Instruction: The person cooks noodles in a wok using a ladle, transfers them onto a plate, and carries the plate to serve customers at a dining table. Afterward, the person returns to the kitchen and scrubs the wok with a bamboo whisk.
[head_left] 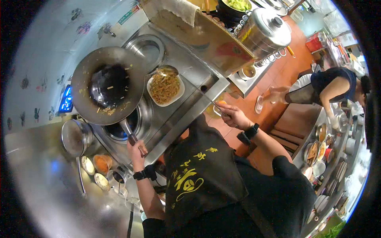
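My left hand (pixel 137 154) is wrapped round the brown handle of a large wok (pixel 81 101). The wok is tilted above the burner ring (pixel 147 123), with a dark oily bottom and a few food scraps clinging inside. My right hand (pixel 235 116) is closed round the end of a long-handled metal ladle (pixel 168 71). The ladle's bowl is at the far edge of a white plate (pixel 182 89), close to the wok's rim. On the plate lies a heap of brownish stir-fried shreds (pixel 162 89); I cannot tell whether the ladle touches them.
Behind the plate is a round metal lid or cover (pixel 147 49). Containers of seasonings (pixel 102 163) and a metal pot (pixel 75 137) stand at left. A tall steel pot (pixel 265 31) is beyond the partition (pixel 206 39). Another person (pixel 331 87) bends over a counter at right.
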Motion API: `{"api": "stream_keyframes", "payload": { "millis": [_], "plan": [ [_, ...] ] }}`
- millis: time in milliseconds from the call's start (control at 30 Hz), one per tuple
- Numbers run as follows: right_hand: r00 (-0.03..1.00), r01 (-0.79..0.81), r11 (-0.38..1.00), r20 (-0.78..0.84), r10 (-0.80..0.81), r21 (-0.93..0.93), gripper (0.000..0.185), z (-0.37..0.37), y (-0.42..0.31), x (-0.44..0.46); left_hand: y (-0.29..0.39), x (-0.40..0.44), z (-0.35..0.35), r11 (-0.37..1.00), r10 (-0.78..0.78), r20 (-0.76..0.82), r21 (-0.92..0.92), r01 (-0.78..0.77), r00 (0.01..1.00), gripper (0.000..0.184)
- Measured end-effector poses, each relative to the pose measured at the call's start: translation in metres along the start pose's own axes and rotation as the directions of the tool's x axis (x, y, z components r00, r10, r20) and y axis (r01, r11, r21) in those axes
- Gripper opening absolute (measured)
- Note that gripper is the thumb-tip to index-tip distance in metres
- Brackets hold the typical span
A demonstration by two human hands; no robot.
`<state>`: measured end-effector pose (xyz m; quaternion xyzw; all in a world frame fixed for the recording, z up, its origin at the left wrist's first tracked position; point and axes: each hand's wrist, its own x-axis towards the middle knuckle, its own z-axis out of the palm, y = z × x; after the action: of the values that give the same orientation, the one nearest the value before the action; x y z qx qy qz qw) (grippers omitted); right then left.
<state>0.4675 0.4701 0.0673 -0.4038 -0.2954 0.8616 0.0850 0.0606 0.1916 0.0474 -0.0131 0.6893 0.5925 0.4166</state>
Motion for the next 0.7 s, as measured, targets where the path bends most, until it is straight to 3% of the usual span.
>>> {"api": "stream_keyframes", "payload": {
  "millis": [67, 167, 233, 300, 400, 433, 533, 700],
  "plan": [
    [0.999, 0.046, 0.997, -0.009, -0.047, -0.066, 0.043, 0.007, -0.002, -0.005, -0.012, 0.008, -0.019, 0.996, -0.033, 0.052, -0.083, 0.037, 0.998, 0.025],
    [0.96, 0.277, 0.897, 0.048, -0.277, -0.345, 0.042, -0.007, 0.022, 0.02, -0.014, 0.0, -0.032, 0.99, -0.028, 0.114, -0.137, 0.043, 0.993, 0.021],
    [0.797, 0.491, 0.485, 0.149, -0.585, -0.724, 0.041, 0.007, 0.025, 0.04, -0.011, -0.009, -0.03, 0.988, -0.01, 0.105, -0.15, 0.026, 0.994, 0.019],
    [0.793, 0.36, 0.247, 0.157, -0.588, -0.9, 0.042, 0.03, 0.024, 0.05, -0.016, -0.014, -0.035, 0.988, -0.004, 0.047, -0.154, 0.011, 0.999, 0.017],
    [0.805, 0.26, 0.232, 0.078, -0.588, -0.937, 0.043, 0.055, 0.038, 0.08, -0.035, -0.013, -0.05, 0.98, -0.056, 0.041, -0.188, 0.063, 0.998, 0.016],
    [0.785, 0.298, 0.279, 0.068, -0.616, -0.913, 0.042, 0.049, 0.052, 0.1, -0.04, -0.014, -0.054, 0.982, -0.041, 0.045, -0.185, 0.049, 0.998, 0.016],
    [0.731, 0.32, 0.229, 0.086, -0.677, -0.919, 0.041, 0.063, 0.064, 0.117, -0.051, -0.021, -0.06, 0.98, -0.025, 0.053, -0.194, 0.035, 0.998, 0.014],
    [0.821, 0.173, 0.17, 0.047, -0.569, -0.97, 0.045, 0.078, 0.076, 0.121, -0.072, -0.029, -0.069, 0.957, -0.039, 0.092, -0.281, 0.064, 0.995, 0.012]
  ]
}}
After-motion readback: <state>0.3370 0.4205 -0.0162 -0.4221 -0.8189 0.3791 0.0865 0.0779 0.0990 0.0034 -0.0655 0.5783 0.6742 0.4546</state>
